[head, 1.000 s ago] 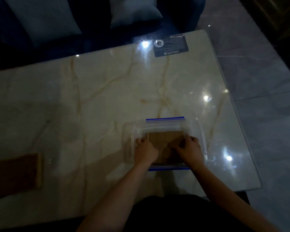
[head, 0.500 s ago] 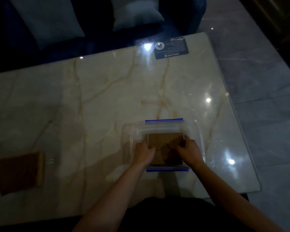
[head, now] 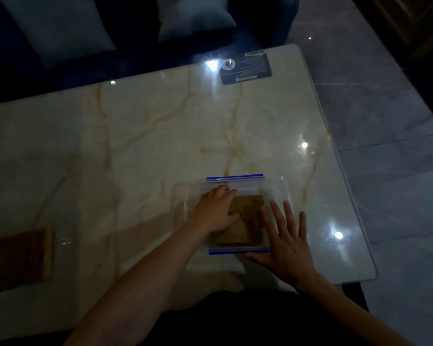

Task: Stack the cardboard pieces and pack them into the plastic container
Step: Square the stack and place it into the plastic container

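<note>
A clear plastic container with blue clips on its far and near sides stands near the table's front edge. A stack of brown cardboard pieces lies flat inside it. My left hand is inside the container, palm down on the left part of the stack, fingers bent around its far left corner. My right hand hovers open with fingers spread over the container's near right corner, off the cardboard. The left part of the stack is hidden under my left hand.
A brown cardboard piece lies at the table's left front. A black label is stuck at the far edge of the glossy marble table. A dark sofa with pale cushions stands behind; tiled floor lies to the right.
My right hand has let go of the stack, pulled back toward me and spread open. My left hand has slid forward over the cardboard toward the far rim.
</note>
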The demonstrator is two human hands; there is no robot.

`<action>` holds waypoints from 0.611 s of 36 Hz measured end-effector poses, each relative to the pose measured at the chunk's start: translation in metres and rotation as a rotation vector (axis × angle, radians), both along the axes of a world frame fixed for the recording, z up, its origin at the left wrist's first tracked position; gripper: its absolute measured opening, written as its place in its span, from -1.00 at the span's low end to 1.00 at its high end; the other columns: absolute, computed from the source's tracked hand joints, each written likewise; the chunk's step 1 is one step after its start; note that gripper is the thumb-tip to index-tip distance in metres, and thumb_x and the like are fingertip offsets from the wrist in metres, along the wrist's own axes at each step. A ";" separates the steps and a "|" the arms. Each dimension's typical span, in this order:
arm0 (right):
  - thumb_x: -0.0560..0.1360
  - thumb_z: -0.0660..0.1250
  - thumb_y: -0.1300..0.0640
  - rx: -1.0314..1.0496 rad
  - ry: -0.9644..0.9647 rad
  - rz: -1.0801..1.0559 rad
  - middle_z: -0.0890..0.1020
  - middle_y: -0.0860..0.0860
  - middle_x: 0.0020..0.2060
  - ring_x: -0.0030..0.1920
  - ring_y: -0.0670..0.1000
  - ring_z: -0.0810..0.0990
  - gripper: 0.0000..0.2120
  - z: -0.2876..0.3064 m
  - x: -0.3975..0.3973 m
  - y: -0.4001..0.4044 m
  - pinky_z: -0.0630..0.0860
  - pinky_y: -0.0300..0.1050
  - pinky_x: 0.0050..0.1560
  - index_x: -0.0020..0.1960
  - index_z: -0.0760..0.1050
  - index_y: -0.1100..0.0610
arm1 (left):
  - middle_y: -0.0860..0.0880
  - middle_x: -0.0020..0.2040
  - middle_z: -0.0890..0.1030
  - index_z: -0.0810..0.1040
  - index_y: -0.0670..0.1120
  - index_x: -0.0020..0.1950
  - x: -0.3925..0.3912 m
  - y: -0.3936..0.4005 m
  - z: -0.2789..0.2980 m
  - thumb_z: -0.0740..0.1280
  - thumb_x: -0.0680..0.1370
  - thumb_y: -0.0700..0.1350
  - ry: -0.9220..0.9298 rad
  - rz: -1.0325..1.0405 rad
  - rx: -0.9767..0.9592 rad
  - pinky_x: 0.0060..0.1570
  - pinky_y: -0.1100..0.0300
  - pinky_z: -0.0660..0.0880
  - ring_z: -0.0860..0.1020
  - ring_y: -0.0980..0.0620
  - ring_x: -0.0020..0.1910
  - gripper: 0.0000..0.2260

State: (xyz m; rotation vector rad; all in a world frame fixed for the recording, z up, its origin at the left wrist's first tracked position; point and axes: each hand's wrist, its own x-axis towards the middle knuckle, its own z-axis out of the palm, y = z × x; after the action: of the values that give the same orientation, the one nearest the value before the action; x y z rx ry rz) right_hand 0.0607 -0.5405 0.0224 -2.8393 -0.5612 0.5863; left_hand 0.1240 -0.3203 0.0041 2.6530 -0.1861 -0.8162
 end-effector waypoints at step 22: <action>0.32 0.06 -0.61 0.030 0.012 -0.035 -0.05 0.14 0.59 0.58 0.17 -0.12 0.15 -0.012 0.002 0.004 -0.10 0.20 0.53 0.59 -0.09 0.18 | -0.13 0.46 0.22 0.09 -0.10 0.52 -0.009 -0.005 -0.002 0.29 0.49 0.10 -0.053 -0.159 0.124 0.39 -0.10 0.24 0.25 -0.15 0.42 -0.30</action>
State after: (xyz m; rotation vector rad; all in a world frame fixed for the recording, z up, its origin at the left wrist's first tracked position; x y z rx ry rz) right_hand 0.0622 -0.5361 0.0102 -2.8098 -0.5126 0.5835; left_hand 0.1148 -0.3255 0.0019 2.8063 -0.3762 -0.8324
